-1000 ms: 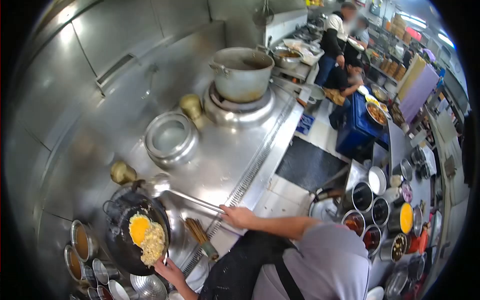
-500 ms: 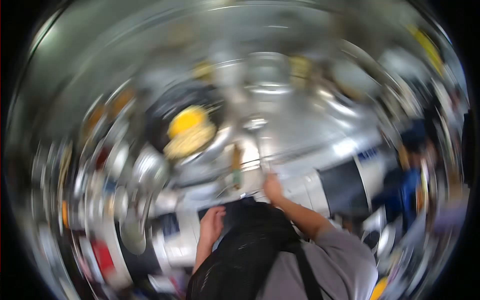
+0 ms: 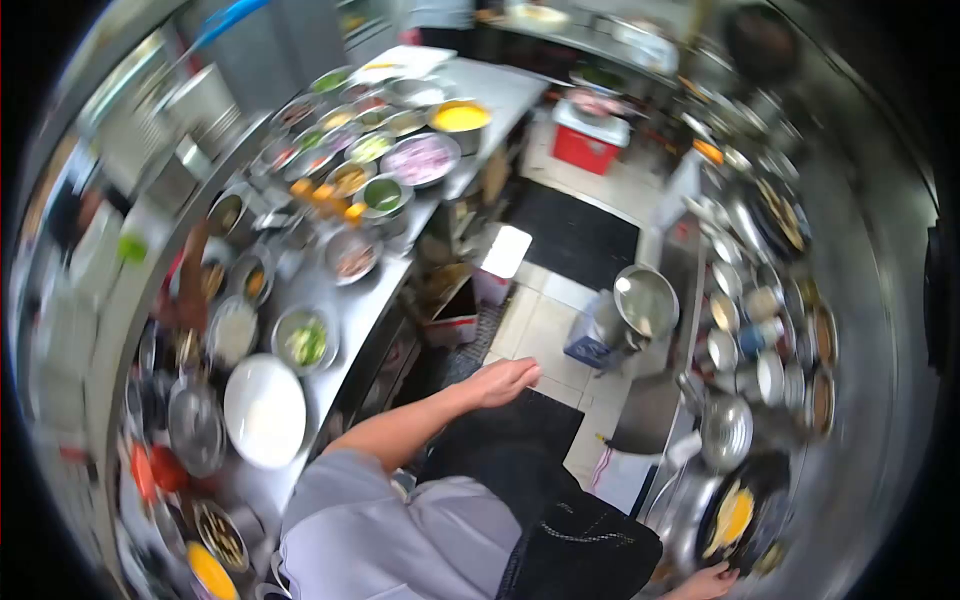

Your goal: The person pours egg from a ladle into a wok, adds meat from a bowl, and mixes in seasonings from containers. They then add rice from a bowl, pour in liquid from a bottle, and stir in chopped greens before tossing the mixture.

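Observation:
My left hand (image 3: 503, 383) reaches over the floor in the middle of the view. Its fingers point right, loosely extended, and no object shows in it. At the bottom right edge my right hand (image 3: 708, 581) is partly cut off, fingers curled, close to the near side of a black wok (image 3: 775, 480). What it grips is hidden. A yellow egg (image 3: 735, 516) with paler food around it lies in the wok. Beside the wok, a perforated metal strainer (image 3: 727, 432) lies toward the rack of containers.
On the left, a steel counter (image 3: 335, 345) carries many ingredient bowls and a white oval plate (image 3: 264, 411). Black mats (image 3: 578, 232) cover parts of the tiled floor. A metal pot (image 3: 646, 300), a red cooler box (image 3: 585, 150) and a person (image 3: 440, 22) are farther back.
The view has swung left, bringing the ingredient counter and aisle into sight. The wok now sits at the lower right. My left hand is raised; my right hand is at the frame's edge.

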The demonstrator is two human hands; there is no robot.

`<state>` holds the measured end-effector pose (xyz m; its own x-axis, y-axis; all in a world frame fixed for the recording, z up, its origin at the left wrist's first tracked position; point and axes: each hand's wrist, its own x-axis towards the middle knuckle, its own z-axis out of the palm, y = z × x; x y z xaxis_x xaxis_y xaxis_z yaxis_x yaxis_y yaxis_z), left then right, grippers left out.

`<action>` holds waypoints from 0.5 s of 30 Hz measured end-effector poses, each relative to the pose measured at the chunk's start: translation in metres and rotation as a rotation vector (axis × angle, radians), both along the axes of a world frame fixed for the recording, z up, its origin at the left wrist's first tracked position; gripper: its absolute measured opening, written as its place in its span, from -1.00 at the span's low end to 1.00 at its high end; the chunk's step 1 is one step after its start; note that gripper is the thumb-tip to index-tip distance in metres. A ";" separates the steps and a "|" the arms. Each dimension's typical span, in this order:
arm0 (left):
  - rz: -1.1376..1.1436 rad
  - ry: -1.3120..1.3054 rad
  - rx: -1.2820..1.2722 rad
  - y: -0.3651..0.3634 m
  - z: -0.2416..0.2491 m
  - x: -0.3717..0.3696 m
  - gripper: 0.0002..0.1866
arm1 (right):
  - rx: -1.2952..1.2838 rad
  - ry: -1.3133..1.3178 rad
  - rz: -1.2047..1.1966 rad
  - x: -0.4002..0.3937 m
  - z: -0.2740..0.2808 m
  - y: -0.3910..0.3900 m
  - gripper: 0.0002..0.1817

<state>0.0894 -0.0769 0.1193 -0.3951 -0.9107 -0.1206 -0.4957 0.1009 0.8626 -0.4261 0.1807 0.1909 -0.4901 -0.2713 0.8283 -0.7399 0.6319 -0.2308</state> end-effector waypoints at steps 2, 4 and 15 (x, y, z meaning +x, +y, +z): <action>0.116 0.059 -0.034 0.008 0.002 0.006 -0.52 | -0.039 -0.162 0.332 -0.051 -0.018 -0.093 -0.55; 0.203 0.119 -0.077 0.018 0.012 0.002 -0.52 | -0.027 -0.393 0.675 -0.023 -0.006 -0.178 -0.57; 1.029 0.002 -0.157 0.145 0.008 0.072 -0.71 | 1.354 -0.358 2.133 0.361 -0.049 -0.287 -0.69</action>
